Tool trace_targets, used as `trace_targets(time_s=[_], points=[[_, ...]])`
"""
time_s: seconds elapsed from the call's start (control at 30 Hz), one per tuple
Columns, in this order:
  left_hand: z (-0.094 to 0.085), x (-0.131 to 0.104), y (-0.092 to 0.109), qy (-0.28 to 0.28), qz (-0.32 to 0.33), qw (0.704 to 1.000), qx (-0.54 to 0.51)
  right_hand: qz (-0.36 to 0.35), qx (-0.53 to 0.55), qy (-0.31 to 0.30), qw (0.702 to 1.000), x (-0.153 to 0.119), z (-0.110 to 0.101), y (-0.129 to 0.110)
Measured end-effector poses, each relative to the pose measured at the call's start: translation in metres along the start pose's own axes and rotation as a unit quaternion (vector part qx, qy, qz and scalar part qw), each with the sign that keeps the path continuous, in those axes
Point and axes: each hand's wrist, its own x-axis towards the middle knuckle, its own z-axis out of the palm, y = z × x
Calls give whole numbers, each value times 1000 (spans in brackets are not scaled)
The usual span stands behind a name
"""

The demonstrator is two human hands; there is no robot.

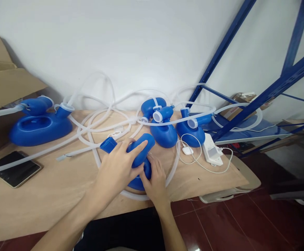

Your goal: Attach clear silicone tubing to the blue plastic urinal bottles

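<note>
Close to the table's front edge, my left hand [120, 158] grips a rounded blue plastic part [142, 148] from above, its fingers wrapped over the top. Directly under it is a blue plastic urinal bottle [137, 183], partly covered by both hands; whether the two are one piece I cannot tell. My right hand [155, 176] is curled against the right side of this bottle, thumb and fingers on the plastic. Left of my left hand shows a blue part with a squared open end [108, 144]. A clear hose [134, 196] curves around the bottle.
More blue urinal bottles with hoses stand at left [40, 130] and along the back [164, 136]. A phone [14, 169] lies at left beside a cardboard box [13, 82]. A white power strip [212, 150], cable and earbud case [187, 150] sit right, near the blue shelf frame [225, 38].
</note>
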Motion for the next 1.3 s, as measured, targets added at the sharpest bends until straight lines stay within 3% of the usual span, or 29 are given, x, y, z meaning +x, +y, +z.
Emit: trace_targets(time_s=[0.1, 0.2, 0.3, 0.4, 0.5, 0.6, 0.67, 0.77, 0.9, 0.97, 1.07, 1.3], points=[[-2, -11, -2, 16, -15, 1000, 11, 6, 8, 3, 1000, 1, 2, -2], [2, -26, -16, 52, -1, 994, -92, 11, 8, 14, 1000, 2, 6, 1], [9, -54, -44, 72, -28, 977, -197, 39, 18, 30, 999, 4, 3, 8], [27, -94, -86, 87, -100, 978, -163, 60, 49, 28, 997, 17, -9, 9], [54, -140, -130, 111, -126, 982, -89, 37, 50, 39, 997, 54, -23, -1], [80, -180, -164, 133, -100, 985, -40, 10, 42, 40, 998, 122, -22, -15], [91, -198, -178, 142, -85, 986, -17, -23, 21, 24, 999, 178, -8, -19], [99, -210, -186, 147, -90, 985, 11, -99, -44, -52, 993, 260, 31, -12], [98, -207, -182, 147, -36, 986, 75, -128, -58, -224, 964, 332, 94, 9], [97, -205, -179, 142, -37, 985, 96, -117, -25, -293, 949, 347, 123, 19], [96, -205, -176, 146, -79, 982, 86, -115, 9, -337, 934, 352, 159, 30], [96, -201, -173, 182, -70, 977, 90, -67, 72, -311, 945, 327, 219, 42]])
